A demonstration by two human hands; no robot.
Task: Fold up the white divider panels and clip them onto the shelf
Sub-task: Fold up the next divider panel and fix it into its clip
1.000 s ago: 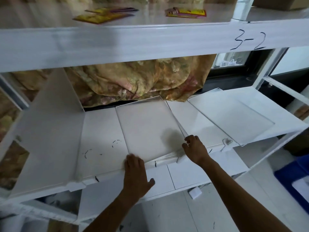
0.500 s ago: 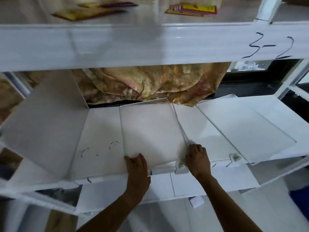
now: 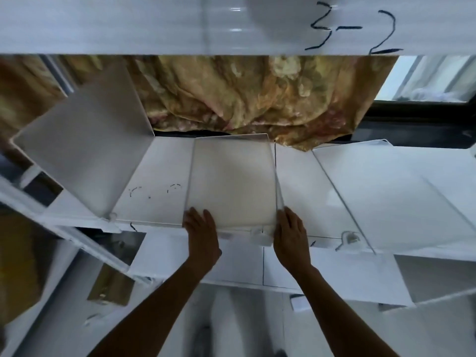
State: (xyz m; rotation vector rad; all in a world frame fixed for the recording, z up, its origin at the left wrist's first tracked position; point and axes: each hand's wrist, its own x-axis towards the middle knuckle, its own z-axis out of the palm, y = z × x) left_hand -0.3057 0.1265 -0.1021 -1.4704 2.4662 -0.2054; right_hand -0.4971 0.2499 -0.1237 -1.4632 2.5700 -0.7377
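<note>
A white divider panel (image 3: 231, 181) lies nearly flat on the white shelf (image 3: 154, 191), its right edge slightly raised. My left hand (image 3: 202, 231) rests on its front left corner with fingers together, pressing down. At the front right corner my right hand (image 3: 292, 231) grips the panel's edge, just beside a small white clip (image 3: 260, 234) on the shelf's front lip. Another divider panel (image 3: 87, 153) stands tilted at the left. A third panel (image 3: 381, 191) lies flat at the right, with a clip (image 3: 349, 238) near its front.
The upper shelf beam (image 3: 154, 24) marked "3-2" spans the top, close overhead. A gold patterned cloth (image 3: 244, 96) hangs behind the shelf. A lower shelf board (image 3: 334, 274) juts out beneath my hands. A window (image 3: 432, 81) is at the back right.
My head has moved closer and lower toward the shelf. Both hands slid to the front corners of the middle panel, which now sits squarer to the shelf front.
</note>
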